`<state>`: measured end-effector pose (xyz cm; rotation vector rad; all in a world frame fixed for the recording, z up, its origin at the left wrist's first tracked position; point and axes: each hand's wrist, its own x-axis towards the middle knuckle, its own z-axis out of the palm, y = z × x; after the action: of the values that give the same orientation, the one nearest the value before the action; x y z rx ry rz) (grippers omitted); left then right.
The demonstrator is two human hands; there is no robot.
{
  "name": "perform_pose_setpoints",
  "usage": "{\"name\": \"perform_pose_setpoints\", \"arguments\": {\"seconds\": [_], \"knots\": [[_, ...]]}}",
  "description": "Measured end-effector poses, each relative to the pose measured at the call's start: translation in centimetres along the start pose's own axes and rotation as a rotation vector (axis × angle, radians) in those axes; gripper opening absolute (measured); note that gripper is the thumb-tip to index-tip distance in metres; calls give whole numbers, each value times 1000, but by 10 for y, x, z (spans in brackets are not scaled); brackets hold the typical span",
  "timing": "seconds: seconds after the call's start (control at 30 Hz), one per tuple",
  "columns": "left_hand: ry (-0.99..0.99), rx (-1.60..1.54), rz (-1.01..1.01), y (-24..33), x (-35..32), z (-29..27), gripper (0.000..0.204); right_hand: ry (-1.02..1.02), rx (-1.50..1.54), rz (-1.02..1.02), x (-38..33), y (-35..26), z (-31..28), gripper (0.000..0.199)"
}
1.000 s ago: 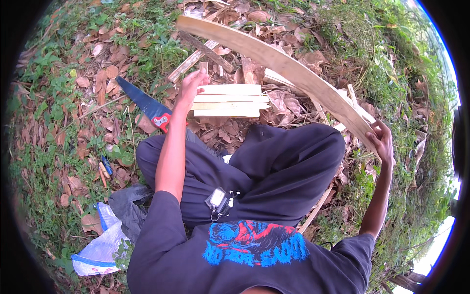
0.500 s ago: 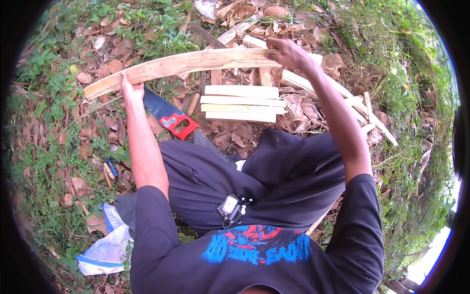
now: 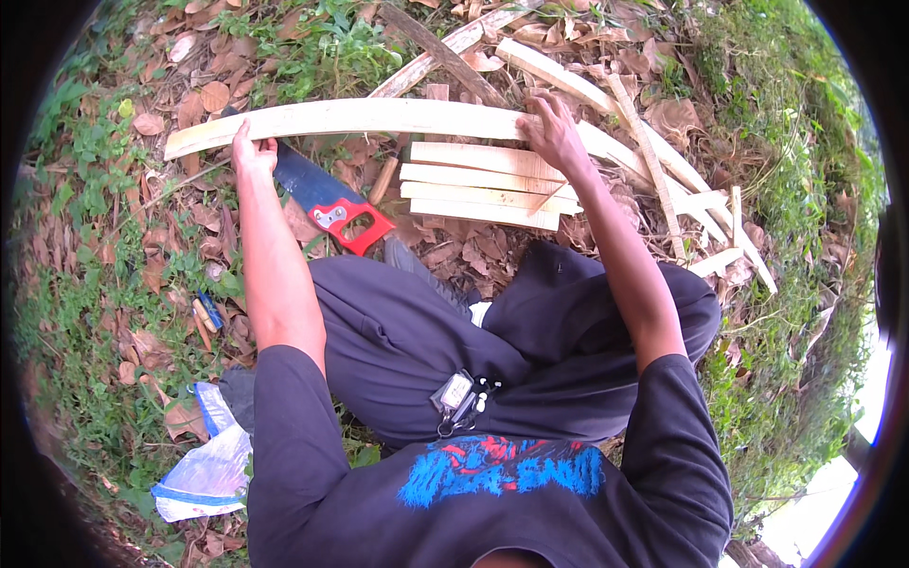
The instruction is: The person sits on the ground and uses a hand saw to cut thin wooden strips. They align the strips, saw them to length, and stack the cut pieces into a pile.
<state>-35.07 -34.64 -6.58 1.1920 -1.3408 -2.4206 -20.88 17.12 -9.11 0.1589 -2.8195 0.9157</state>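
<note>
A long pale wooden plank (image 3: 379,116) lies crosswise in front of me, looking bowed in the fisheye picture. My left hand (image 3: 254,151) grips it near its left end, thumb over the face and fingers behind. At the other end, my right hand (image 3: 553,137) is closed around the wood with bent fingers. Just below the plank, several shorter pale wood pieces (image 3: 492,192) lie side by side on the ground. A handsaw (image 3: 343,220) with a red handle rests beside my left forearm, its blade partly under the plank. A wooden handle (image 3: 383,180) shows near the saw.
More wood strips (image 3: 653,161) lie crossed at the right. Two weathered boards (image 3: 445,52) cross beyond the plank. A clear plastic bag (image 3: 204,473) with blue edging and small blue and wooden tools (image 3: 206,310) lie at my left. Dry leaves and green plants cover the ground.
The plank has turned, showing a paler face, and its right end is lower. My right hand has come down nearer to me with it. The view has shifted slightly.
</note>
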Motion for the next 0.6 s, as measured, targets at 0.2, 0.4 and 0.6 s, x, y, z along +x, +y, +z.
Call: {"name": "perform_pose_setpoints", "arguments": {"seconds": [0.2,0.4,0.6], "knots": [[113,202,-65,11,-25,9,57,151,-147,-64,-7,11,12,44],[116,106,-88,5,-4,-7,52,142,-153,-15,-13,9,-1,41],[-73,-39,-151,5,-1,-7,37,45,-177,136,-11,29,-18,41]]}}
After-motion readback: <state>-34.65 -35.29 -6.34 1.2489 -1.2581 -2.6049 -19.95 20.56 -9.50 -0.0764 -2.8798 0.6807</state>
